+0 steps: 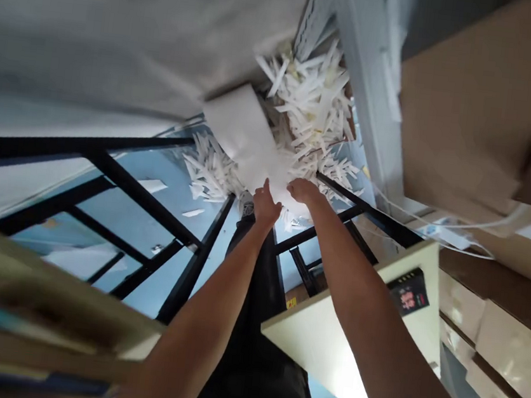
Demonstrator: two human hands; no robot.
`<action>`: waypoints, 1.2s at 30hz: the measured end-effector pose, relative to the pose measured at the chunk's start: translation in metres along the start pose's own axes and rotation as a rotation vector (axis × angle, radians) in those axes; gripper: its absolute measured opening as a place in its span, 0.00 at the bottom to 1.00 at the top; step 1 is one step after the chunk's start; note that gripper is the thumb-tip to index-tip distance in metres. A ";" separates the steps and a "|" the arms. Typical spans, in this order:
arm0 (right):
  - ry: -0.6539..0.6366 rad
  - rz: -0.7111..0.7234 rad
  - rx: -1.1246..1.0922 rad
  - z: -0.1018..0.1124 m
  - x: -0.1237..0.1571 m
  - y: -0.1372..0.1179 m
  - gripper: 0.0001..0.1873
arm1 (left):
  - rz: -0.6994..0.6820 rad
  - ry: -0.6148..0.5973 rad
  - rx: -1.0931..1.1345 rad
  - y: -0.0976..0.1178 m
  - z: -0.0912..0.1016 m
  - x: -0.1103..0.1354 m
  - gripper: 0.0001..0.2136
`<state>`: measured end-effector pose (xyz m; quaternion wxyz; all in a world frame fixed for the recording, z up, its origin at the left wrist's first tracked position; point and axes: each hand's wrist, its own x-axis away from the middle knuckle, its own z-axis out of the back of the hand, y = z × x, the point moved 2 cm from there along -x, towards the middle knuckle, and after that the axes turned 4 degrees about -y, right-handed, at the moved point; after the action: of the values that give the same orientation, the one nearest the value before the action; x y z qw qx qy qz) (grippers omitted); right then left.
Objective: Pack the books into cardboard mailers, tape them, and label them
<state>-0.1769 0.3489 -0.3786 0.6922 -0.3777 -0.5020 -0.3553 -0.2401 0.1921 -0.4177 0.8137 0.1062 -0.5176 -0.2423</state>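
A large white sheet (248,134), paper or thin board, slants over a heap of shredded paper strips (318,99) on the floor. At its near part is my left hand (267,205), one finger stretched along the surface and the others bent at the edge. My right hand (303,191) is closed with its fingertips at the sheet's right side, a short way from the left hand. Both hands appear to grip the sheet, though the undersides of the fingers are hidden. More strips (214,167) lie left of the sheet.
Black metal frames (145,201) stand at both sides of my legs. A pale board (327,334) juts in at lower right. Cardboard boxes (486,109) rise on the right, with a white cable (454,227) before them. My shoe (247,206) is beside the strips.
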 end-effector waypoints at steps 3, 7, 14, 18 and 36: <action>0.016 0.076 -0.015 0.016 0.062 -0.022 0.19 | -0.082 0.064 -0.073 0.020 0.040 0.039 0.44; 0.117 0.224 -0.045 0.034 0.157 -0.041 0.18 | -0.341 0.062 -0.277 0.049 0.099 0.096 0.27; 0.487 0.315 -0.374 0.051 0.310 -0.012 0.18 | -0.513 0.030 -0.417 0.090 0.210 0.216 0.13; 0.641 0.464 -0.639 0.056 0.375 0.000 0.26 | -0.621 0.156 -0.282 0.110 0.271 0.286 0.13; 1.264 0.820 -0.815 -0.033 0.760 0.084 0.29 | -1.547 0.021 0.275 0.271 0.278 0.644 0.11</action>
<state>0.0951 0.2730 0.3326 0.7259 -0.4800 0.3213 -0.3734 -0.1877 0.1218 0.3292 0.3984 0.5384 -0.3144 -0.6727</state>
